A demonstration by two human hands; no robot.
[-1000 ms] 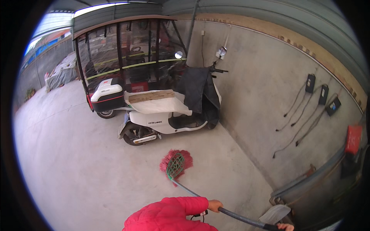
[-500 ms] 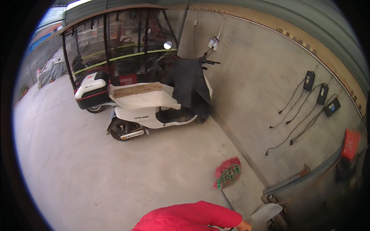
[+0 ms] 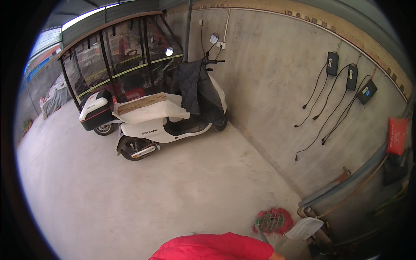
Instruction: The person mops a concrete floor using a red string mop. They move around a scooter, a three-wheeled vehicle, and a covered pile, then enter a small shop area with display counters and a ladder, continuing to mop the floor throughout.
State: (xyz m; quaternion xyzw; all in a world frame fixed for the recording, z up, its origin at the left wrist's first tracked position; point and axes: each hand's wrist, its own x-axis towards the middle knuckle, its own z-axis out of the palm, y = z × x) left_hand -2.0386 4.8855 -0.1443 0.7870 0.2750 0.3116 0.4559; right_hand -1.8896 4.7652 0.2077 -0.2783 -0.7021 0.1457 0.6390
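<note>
A red-sleeved arm reaches across the lower edge from left to right. It appears to be my left arm, and a small part of my left hand shows past its cuff. The fingers are cut off by the picture's edge. A broom with a green grid and red bristles rests on the concrete floor beyond the hand. Its grey handle runs down toward that hand, partly behind the sleeve. Beside the bristles is a white shovel-like blade on a long wooden handle. My right hand is outside the picture.
A white scooter with a dark cover stands ahead, a wooden board on its pale seat cloth. Behind it is a three-wheeler with a clear-sided canopy. Three black chargers hang on the right wall, above a red packet.
The broom head has moved right and nearer, and now lies against the white blade. The view has shifted, and the sleeve sits slightly lower.
</note>
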